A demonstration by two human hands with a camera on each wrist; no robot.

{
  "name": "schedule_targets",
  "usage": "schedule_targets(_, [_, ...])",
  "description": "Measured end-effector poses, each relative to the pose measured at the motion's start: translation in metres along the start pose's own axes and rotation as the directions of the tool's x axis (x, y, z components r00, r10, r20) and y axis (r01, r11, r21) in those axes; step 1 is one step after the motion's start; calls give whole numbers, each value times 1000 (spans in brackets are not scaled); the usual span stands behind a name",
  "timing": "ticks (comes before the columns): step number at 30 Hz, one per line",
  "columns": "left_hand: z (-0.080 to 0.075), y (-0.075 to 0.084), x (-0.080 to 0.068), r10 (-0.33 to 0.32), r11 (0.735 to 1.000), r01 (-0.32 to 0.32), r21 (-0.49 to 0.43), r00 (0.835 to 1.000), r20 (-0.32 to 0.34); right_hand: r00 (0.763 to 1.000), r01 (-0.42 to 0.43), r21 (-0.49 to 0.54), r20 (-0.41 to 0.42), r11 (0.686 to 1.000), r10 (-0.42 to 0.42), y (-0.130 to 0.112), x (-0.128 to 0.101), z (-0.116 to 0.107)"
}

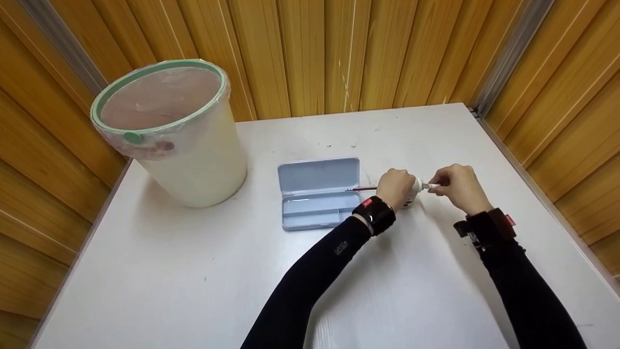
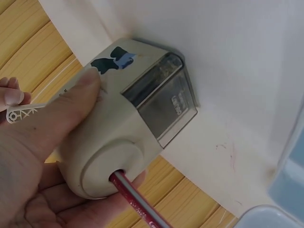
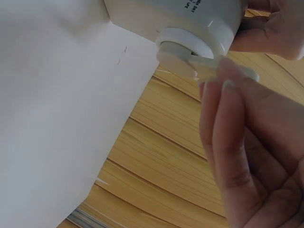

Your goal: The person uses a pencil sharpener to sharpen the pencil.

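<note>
The pencil sharpener (image 1: 410,194) is located on the white table (image 1: 193,281), just right of the open blue pencil case (image 1: 317,193). In the head view it is largely hidden behind the left hand (image 1: 395,188), which is curled around its body. The right hand (image 1: 460,186) is seen pinching the crank handle (image 1: 430,185) at the sharpener's right end.

Details hidden from the head view are supplied by the left wrist view: the cream body (image 2: 114,137), the clear shavings drawer (image 2: 164,102) and a red pencil (image 2: 137,202) inserted in the front opening, with the thumb (image 2: 71,107) pressed on top. In the head view only a short length of the pencil (image 1: 361,188) is visible over the case.

In the right wrist view the white crank hub (image 3: 183,50) is shown, with the fingertips (image 3: 228,85) closed on the handle.

A cream waste bin (image 1: 179,131) with a green rim and clear liner is placed at the table's far left, well apart from the hands. Wood-panelled walls (image 1: 339,53) surround the table.
</note>
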State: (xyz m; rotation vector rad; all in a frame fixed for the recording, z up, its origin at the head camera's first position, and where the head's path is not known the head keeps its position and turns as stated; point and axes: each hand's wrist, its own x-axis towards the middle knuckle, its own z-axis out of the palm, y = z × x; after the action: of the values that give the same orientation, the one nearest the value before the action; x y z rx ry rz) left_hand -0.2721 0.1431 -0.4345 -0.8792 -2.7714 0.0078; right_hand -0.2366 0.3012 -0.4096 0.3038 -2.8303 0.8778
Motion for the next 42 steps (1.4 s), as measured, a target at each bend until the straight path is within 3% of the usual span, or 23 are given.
schedule_targets(8, [1,-5,1,-17,1000,17,-3,1000,19,990,19,-47,-141,999,-26,-3,8,7])
schedule_targets(16, [0,-10,-1,-10,999,11,-33,999,38,976,39,-112,-209,993,-62,-7,23,16])
schedule_targets(31, [1,-10,2,2,999,-1,-35,1000,22,975,23,-113,-217,993,-47,0,43,18])
schedule_targets(42, [4,-5,2,6,999,-5,-40,1000,27,987,-20,-86,-162,996,6,9,50,23])
